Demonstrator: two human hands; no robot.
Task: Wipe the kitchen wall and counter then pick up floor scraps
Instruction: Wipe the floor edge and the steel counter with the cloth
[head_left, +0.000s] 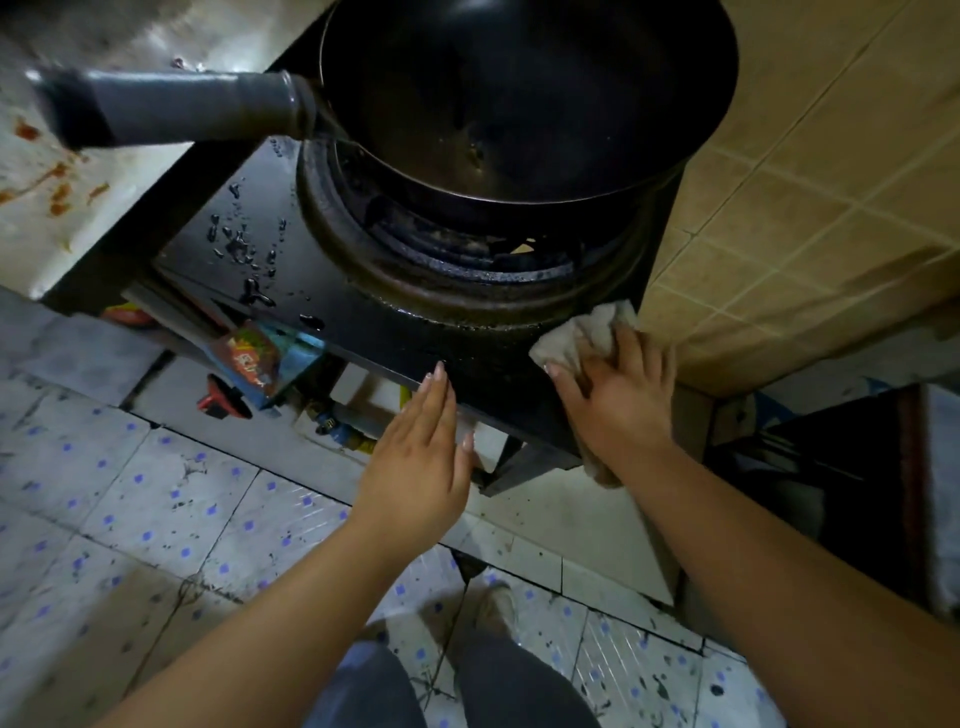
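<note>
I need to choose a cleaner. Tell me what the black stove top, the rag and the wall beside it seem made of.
Black stove top: probably glossy glass or enamelled metal; droplets bead and shine on it.
Crumpled beige rag: soft woven cloth, folding under the right hand.
Tan wall: glazed-looking ceramic tile with pale grout lines.

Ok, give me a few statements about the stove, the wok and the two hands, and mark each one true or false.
1. The right hand presses a cloth on the stove top. True.
2. The left hand grips the wok handle. False: it is flat, fingers straight, at the stove's front edge, holding nothing.
3. The wok sits on the burner ring. True.
4. The stove top is dry. False: water droplets lie on its left part.
5. The wall tiles right of the stove are blue. False: they are tan.
</note>
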